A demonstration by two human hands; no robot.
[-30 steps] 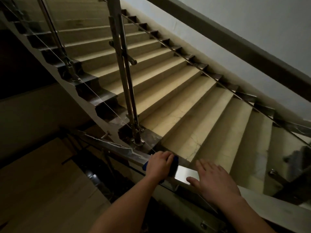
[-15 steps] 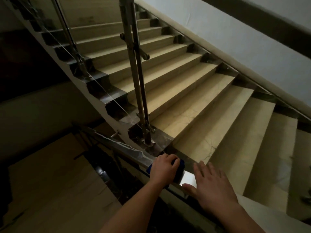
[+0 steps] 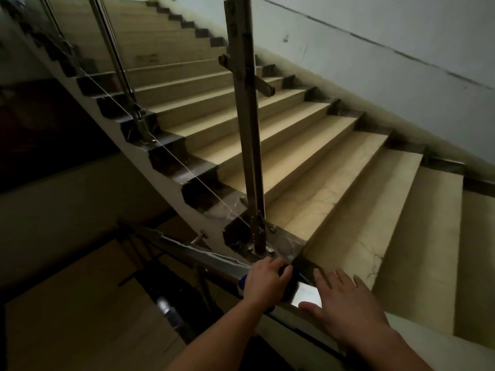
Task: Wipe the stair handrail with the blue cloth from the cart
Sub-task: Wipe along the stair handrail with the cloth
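Blue is barely peeking out here, tbh. The head camera is the only view we get, so here goes. We're looking down over a flat shiny metal stair handrail [image 3: 308, 293] that runs across the bottom of the frame and off to the left into the dark.

The small blue fabric cloth [image 3: 290, 288] sits right on top of that rail, bunched under our left hand [image 3: 266, 283]. That hand is clamped down over it, with the fingers [image 3: 278, 265] curled over the far side. Only a blue corner on the near-left and a darker strip on the right show. We can't tell if the thumb wraps under the rail because it's hidden.

Our right hand [image 3: 345, 306] is just beside the left on the same rail, not touching the cloth. It lies flat and holds nothing, fingers straight and a bit spread, palm resting on the metal, thumb along the near edge. A bright bare patch of rail shows between the two hands.

Past the rail, a tall upright metal baluster post [image 3: 249, 129] stands bolted to a dark stone step edge. A flight of beige stone stairs [image 3: 334, 178] climbs away to the upper left along a pale painted wall [image 3: 375, 62]. Down to the left is a dim tan lower landing floor [image 3: 67, 303].
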